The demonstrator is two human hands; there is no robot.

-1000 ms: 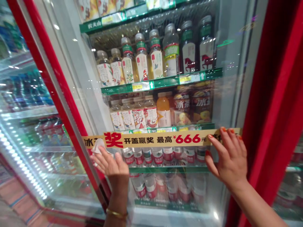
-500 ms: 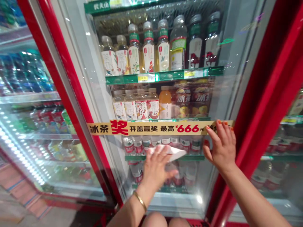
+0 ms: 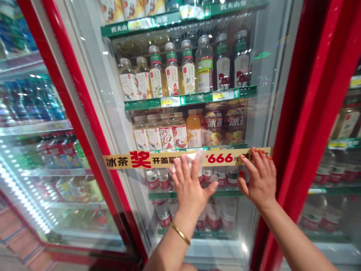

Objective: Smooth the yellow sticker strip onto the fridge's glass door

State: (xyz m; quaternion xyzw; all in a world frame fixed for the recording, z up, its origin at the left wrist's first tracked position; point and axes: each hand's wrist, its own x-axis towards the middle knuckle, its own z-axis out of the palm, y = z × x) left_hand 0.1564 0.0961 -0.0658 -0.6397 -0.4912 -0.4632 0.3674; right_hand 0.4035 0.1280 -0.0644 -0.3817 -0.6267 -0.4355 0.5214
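Observation:
My left hand [image 3: 188, 182] lies with outstretched fingers over a white tissue [image 3: 197, 157], pinning it against the glass door [image 3: 261, 109] of a red-framed drinks fridge. The tissue covers the middle of a yellow strip [image 3: 135, 161] with black and red lettering that runs across the glass. Fingers spread, my right hand [image 3: 259, 177] rests on the right end of this strip, holding nothing. Behind the glass, bottled drinks [image 3: 172, 77] stand in rows, partly hidden by my hands lower down.
Green-edged shelves [image 3: 197, 98] carry the bottles inside. A red door frame [image 3: 307, 124] rises at the right, with another bottle fridge beyond it. To the left stands a lit fridge [image 3: 60, 122] full of drinks; reddish tiles [image 3: 19, 235] lie at the lower left.
My left hand has moved up with the tissue, from below the yellow strip onto it. My right hand keeps its place on the strip. The view has tilted slightly upward.

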